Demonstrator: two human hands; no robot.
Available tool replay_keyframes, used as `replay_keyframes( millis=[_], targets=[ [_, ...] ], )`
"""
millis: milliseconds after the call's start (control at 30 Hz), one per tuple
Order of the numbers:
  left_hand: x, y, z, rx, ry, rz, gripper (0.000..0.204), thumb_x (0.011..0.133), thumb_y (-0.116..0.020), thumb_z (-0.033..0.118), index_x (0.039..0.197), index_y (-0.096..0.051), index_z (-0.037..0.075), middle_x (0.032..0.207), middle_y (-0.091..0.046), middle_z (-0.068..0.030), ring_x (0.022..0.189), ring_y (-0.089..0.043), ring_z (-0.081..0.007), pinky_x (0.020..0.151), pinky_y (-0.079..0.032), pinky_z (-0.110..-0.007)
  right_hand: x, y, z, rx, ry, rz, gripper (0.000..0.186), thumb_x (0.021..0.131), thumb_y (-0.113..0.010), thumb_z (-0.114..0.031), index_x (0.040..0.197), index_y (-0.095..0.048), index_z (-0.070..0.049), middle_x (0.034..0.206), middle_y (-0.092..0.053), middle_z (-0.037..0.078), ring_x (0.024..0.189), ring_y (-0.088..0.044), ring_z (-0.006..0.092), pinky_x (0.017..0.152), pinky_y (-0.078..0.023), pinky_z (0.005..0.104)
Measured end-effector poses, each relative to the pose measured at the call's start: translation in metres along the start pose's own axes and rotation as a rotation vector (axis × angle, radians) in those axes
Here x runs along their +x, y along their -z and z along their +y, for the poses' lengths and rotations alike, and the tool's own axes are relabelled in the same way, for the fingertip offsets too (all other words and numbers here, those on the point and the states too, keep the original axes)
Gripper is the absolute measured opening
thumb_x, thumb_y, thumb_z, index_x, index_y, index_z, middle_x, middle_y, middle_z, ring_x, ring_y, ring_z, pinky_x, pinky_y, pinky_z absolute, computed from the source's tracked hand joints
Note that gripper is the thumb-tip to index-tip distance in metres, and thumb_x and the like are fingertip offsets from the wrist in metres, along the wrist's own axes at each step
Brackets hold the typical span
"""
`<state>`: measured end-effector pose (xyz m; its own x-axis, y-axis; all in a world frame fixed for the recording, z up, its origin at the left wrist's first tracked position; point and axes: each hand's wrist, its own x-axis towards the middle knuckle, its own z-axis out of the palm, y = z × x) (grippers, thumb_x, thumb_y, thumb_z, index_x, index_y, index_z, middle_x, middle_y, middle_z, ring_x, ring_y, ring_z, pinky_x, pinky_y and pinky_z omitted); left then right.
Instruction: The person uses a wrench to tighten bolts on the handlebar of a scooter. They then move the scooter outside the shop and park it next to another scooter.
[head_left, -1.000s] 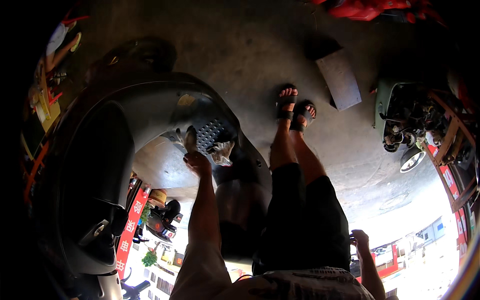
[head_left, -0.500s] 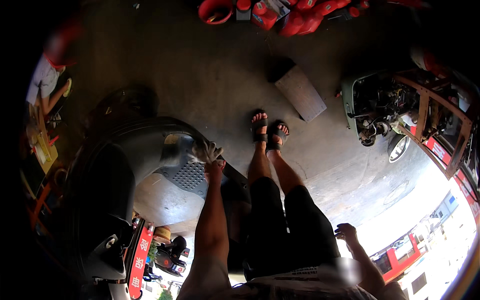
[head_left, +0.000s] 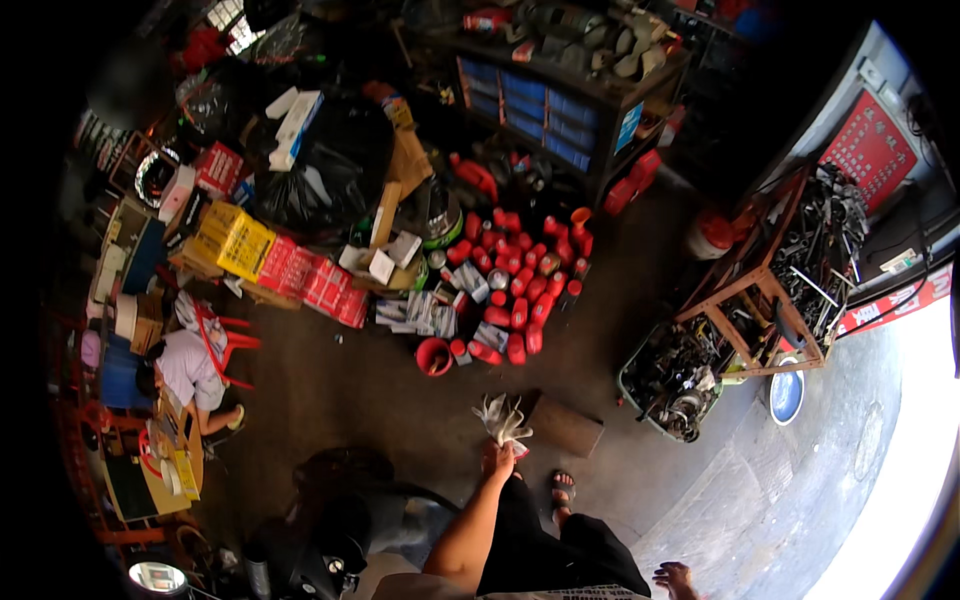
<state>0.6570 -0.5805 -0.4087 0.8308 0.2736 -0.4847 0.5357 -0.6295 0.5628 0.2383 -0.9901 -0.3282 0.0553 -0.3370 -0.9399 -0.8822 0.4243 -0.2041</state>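
A pair of pale work gloves (head_left: 505,418) is gripped in my left hand (head_left: 497,457), held out over the floor beside a flat rectangular block (head_left: 566,427). My right hand (head_left: 672,577) hangs low at the right with its fingers apart and nothing visible in it. Below and to the left of the gloves, at the bottom edge, is a dark scooter (head_left: 350,530), partly hidden by my arm and the picture's dark rim. My sandalled foot (head_left: 562,485) stands just below the block.
Red bottles (head_left: 520,280), boxes (head_left: 250,245) and black bags (head_left: 320,190) crowd the floor ahead. A person (head_left: 185,365) sits by a red chair at left. Right are a green tub of parts (head_left: 665,385), a tool-laden rack (head_left: 745,300) and a blue basin (head_left: 786,395). A drawer bench (head_left: 535,110) stands behind.
My left hand has lifted the gloves off the scooter's footboard. The view has swung upward to the cluttered workshop, leaving the scooter at the bottom edge.
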Motion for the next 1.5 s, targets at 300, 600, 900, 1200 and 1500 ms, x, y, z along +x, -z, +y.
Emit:
replay_keyframes(
  millis=[300,600,900,1200,1500],
  targets=[
    [0.108,0.008,0.123,0.006,-0.235,-0.231,0.043,0.084,-0.061,0.038,0.101,-0.065,-0.002,0.093,-0.067,-0.0268,0.092,-0.064,-0.0447,0.077,-0.052,-0.051,0.002,-0.072,-0.051,0.139,0.026,-0.110,0.042,0.093,-0.059,-0.033,0.124,-0.053,-0.006,0.101,-0.066,0.018,0.083,-0.067,0.0325,0.070,-0.056,0.0426],
    [0.252,0.126,0.461,-0.204,-0.764,0.026,0.030,0.091,-0.056,0.023,0.106,-0.058,-0.003,0.099,-0.060,-0.0272,0.095,-0.058,-0.0446,0.080,-0.046,-0.050,-0.039,-0.202,-0.209,0.181,0.275,-0.219,0.040,0.095,-0.057,-0.028,0.125,-0.055,-0.002,0.101,-0.068,0.019,0.081,-0.069,0.0305,0.069,-0.057,0.0407],
    [0.320,0.241,0.864,-0.129,-1.194,0.403,0.034,0.088,-0.058,0.028,0.103,-0.055,-0.003,0.106,-0.060,-0.0268,0.098,-0.059,-0.0443,0.085,-0.048,-0.052,-0.084,-0.217,-0.175,0.475,0.151,-0.083,0.046,0.094,-0.059,-0.034,0.127,-0.056,-0.002,0.108,-0.068,0.017,0.090,-0.069,0.0277,0.074,-0.056,0.0378],
    [0.310,0.223,1.011,0.165,-0.956,0.524,0.062,0.085,-0.064,0.040,0.130,-0.045,0.002,0.134,-0.050,-0.0175,0.125,-0.048,-0.0335,0.101,-0.039,-0.055,-0.092,-0.265,-0.101,0.662,-0.012,0.057,0.030,0.094,-0.056,-0.017,0.116,-0.059,0.003,0.094,-0.068,0.019,0.077,-0.069,0.0292,0.063,-0.057,0.0391],
    [0.305,0.184,0.976,0.143,-1.584,0.462,0.040,0.085,-0.066,0.022,0.118,-0.058,0.002,0.113,-0.062,-0.0210,0.107,-0.057,-0.0405,0.091,-0.046,-0.048,-0.094,-0.233,-0.123,0.683,0.114,0.141,0.024,0.091,-0.058,-0.011,0.108,-0.063,0.006,0.086,-0.069,0.020,0.071,-0.070,0.0325,0.063,-0.059,0.0450]
  ],
)
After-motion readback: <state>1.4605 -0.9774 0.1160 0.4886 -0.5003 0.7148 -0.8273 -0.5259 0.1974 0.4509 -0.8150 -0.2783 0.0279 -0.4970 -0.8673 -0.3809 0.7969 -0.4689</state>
